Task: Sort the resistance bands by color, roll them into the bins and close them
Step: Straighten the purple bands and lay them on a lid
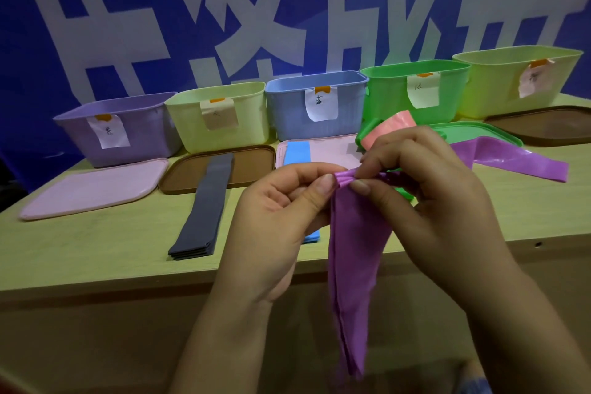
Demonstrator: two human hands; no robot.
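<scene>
The purple band [350, 253] hangs lengthwise, pointing down in front of the table [96, 243] edge. Left hand [281, 217] and right hand [425, 189] pinch its gathered top; another purple strip, perhaps the same band, trails right.

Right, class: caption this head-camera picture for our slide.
Both hands pinch a purple band above the table, five open bins behind.

Both forearms are bare to the frame's edge, and the left hand [281, 214] and right hand [425, 189] wear nothing.
</scene>
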